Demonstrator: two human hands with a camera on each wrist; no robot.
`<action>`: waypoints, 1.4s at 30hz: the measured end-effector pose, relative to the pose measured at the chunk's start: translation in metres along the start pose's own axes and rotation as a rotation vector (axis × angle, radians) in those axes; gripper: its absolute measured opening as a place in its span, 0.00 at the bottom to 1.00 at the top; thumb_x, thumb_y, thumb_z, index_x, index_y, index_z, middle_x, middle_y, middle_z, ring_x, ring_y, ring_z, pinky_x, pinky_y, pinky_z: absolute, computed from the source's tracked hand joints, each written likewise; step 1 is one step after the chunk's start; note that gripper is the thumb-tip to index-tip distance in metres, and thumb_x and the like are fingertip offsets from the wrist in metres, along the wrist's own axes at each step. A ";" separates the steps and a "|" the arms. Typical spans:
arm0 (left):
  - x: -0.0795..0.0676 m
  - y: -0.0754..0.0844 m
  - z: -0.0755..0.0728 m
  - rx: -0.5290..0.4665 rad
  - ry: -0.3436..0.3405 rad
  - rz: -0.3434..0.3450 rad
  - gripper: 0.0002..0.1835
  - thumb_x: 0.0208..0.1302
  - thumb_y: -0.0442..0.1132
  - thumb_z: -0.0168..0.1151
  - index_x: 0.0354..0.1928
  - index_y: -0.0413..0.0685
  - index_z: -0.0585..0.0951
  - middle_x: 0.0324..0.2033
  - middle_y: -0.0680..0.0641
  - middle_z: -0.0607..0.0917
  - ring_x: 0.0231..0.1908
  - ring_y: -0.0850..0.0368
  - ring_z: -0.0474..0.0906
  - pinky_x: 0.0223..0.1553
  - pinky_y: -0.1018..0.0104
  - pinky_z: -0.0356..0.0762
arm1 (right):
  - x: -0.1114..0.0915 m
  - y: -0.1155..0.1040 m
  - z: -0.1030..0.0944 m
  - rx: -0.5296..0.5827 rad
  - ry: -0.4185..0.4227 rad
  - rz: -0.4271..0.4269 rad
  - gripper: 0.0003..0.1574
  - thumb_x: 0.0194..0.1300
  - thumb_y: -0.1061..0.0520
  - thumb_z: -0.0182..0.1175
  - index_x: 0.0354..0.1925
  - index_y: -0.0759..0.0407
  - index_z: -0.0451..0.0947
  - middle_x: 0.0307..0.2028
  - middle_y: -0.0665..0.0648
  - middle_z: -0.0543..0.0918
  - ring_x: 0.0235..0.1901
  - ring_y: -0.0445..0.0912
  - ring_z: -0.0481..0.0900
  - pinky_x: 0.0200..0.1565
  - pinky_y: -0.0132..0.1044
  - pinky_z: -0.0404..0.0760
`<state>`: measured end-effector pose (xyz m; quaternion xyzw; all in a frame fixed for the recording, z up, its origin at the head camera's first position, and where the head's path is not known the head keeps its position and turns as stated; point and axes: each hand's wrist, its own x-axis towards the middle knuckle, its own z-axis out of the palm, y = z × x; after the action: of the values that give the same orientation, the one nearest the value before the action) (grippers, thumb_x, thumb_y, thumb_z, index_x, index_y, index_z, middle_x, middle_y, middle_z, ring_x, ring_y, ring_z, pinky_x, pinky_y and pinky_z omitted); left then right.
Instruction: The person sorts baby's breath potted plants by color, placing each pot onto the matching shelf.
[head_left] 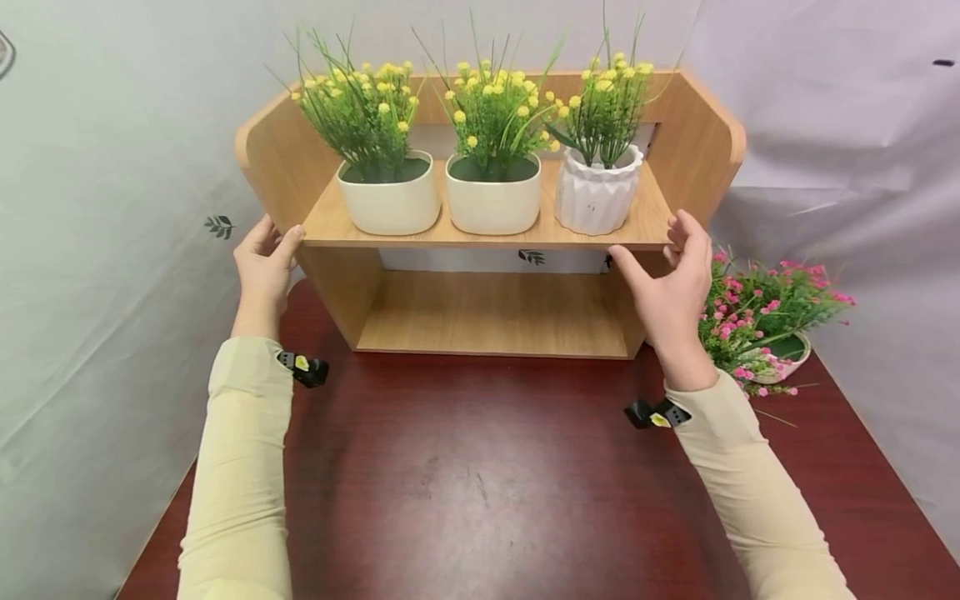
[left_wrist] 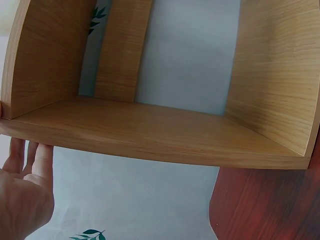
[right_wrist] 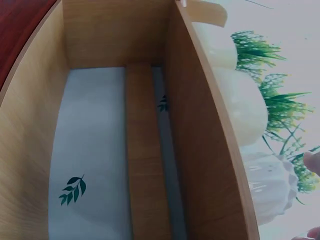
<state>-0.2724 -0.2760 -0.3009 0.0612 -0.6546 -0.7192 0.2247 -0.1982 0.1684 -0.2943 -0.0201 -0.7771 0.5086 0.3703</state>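
Observation:
A two-level wooden shelf [head_left: 487, 317] stands on the table, its front towards me. My left hand [head_left: 262, 262] grips the left side panel at upper-board height, thumb at the front edge. In the left wrist view, its fingers [left_wrist: 42, 167] lie along the panel's outer face. My right hand [head_left: 675, 292] is at the upper board's right front corner, thumb and fingers spread apart. Along the upper board stand two smooth cream pots [head_left: 390, 200] [head_left: 493, 198] and a white fluted pot [head_left: 596, 196], all with yellow-flowered plants. The fluted one is nearest my right hand.
Right of the shelf, pink-flowered plants [head_left: 757, 308] in a white pot [head_left: 787, 367] stand on the dark red table [head_left: 480, 467]. Pale cloth [head_left: 112, 250] hangs behind and at both sides. The lower shelf board carries no pots.

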 end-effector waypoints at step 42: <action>0.000 -0.003 0.002 -0.077 0.002 0.003 0.24 0.61 0.32 0.63 0.59 0.56 0.78 0.58 0.47 0.78 0.56 0.54 0.74 0.64 0.52 0.67 | -0.041 0.073 -0.091 0.194 0.459 0.208 0.22 0.64 0.68 0.52 0.57 0.63 0.69 0.43 0.47 0.75 0.49 0.41 0.73 0.50 0.28 0.70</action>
<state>-0.2744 -0.2744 -0.3039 0.0524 -0.6261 -0.7436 0.2285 -0.1390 0.2570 -0.3567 -0.1789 -0.6141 0.5982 0.4826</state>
